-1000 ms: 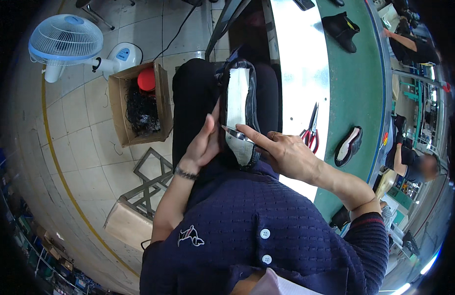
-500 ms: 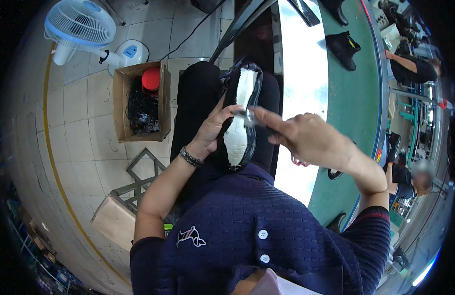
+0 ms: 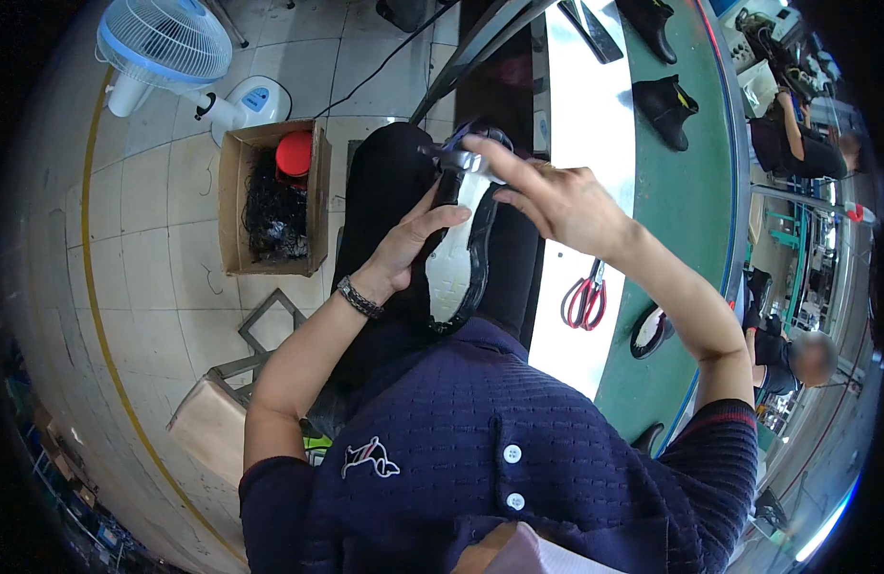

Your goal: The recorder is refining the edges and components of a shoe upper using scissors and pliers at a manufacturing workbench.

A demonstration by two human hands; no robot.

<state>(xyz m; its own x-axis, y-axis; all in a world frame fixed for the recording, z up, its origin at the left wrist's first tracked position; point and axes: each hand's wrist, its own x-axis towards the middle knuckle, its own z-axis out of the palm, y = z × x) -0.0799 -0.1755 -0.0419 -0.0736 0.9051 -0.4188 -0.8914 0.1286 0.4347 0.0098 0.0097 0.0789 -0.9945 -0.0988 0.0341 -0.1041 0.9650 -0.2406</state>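
A black shoe (image 3: 451, 273) lies upside down over my lap, its white underside facing up inside a black rim. My left hand (image 3: 408, 244) is closed round its left side, thumb across the white surface. In my right hand (image 3: 571, 206) is a hammer, held with the forefinger stretched along it. The shiny metal hammer head (image 3: 466, 161) is over the far part of the shoe; I cannot tell whether it touches. My fingers hide most of the handle, and the hammer is slightly blurred.
Red-handled scissors (image 3: 583, 301) lie on the white tabletop (image 3: 580, 115) at my right. Beyond it, a green belt (image 3: 686, 201) carries black boots (image 3: 664, 110) and an upturned shoe (image 3: 649, 332). At left stand a cardboard box (image 3: 233, 206) and a fan (image 3: 164, 43). Two people work far right.
My right hand and the hammer have moved from the middle of the shoe toward its far part. The scissors, mostly covered before, now show. My left hand keeps hold of the shoe.
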